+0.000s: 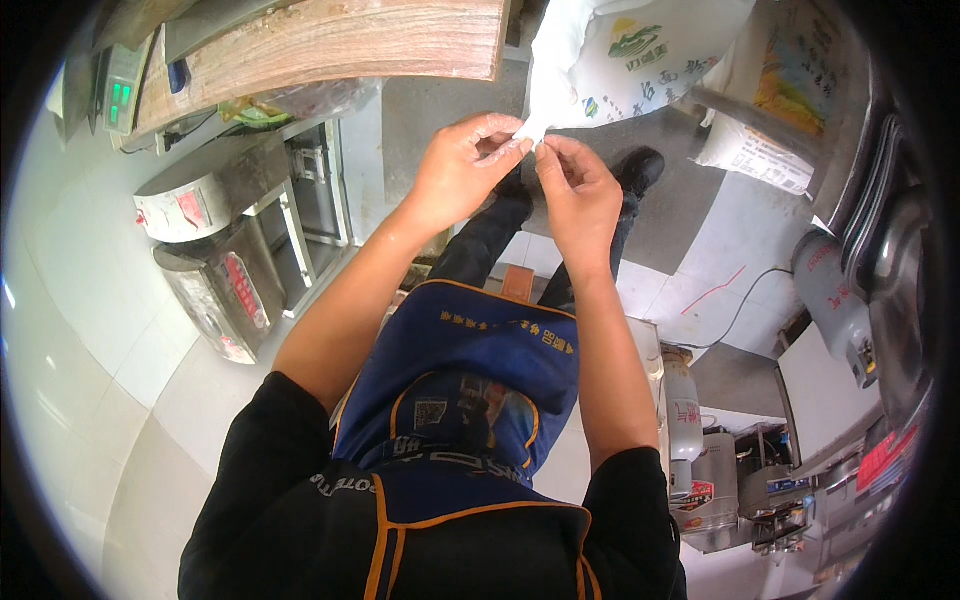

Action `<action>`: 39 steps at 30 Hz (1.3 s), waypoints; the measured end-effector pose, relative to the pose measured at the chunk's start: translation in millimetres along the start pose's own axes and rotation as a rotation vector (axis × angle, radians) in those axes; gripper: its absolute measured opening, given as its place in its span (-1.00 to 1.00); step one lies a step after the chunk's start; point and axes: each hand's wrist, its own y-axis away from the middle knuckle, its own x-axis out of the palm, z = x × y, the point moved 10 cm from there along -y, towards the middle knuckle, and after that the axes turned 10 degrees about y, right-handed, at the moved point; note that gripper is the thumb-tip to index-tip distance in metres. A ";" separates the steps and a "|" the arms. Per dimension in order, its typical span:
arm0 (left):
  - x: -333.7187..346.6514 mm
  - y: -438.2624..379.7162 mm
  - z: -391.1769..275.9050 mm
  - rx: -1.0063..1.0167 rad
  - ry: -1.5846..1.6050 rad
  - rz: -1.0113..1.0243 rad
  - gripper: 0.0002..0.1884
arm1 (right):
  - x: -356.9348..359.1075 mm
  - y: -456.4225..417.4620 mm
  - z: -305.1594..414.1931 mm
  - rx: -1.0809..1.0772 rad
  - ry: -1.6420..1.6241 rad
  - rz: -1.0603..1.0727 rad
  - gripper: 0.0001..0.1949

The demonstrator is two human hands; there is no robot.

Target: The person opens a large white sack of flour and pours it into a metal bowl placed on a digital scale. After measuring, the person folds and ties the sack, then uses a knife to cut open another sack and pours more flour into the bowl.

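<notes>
Both hands meet at the gathered corner of a large white printed sack in front of me. My left hand pinches the bunched material between thumb and fingers, with white powder on its fingertips. From the other side, my right hand grips the same twisted end with thumb and forefinger. The sack's body spreads up and to the right of my hands, bearing a green and yellow picture and writing. What is inside the sack is hidden.
A wooden worktop juts in at the upper left, with a digital scale at its end. Another printed sack sits under a shelf at right. Grey gas cylinders and a cable lie to my right. A metal-cased machine stands left.
</notes>
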 end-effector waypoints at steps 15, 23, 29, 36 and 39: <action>-3.4 -2.9 10.4 0.025 -0.003 -0.045 -0.77 | 16.6 -24.4 -33.0 0.267 -0.480 0.197 -0.86; 6.3 -3.2 13.8 -0.084 0.105 -0.011 -0.84 | 23.8 -15.2 -31.7 0.388 -0.816 0.168 -0.81; 2.5 2.2 10.7 -0.036 0.069 -0.053 -0.83 | 5.0 -2.4 -11.5 0.191 -0.274 -0.013 -0.75; 1.1 6.8 9.8 -0.022 0.054 -0.109 -0.84 | -2.1 -1.8 -3.1 0.182 -0.047 -0.077 -0.79; 1.7 6.1 9.5 -0.003 0.003 -0.094 -0.84 | -3.8 -3.9 0.4 0.159 -0.007 -0.086 -0.80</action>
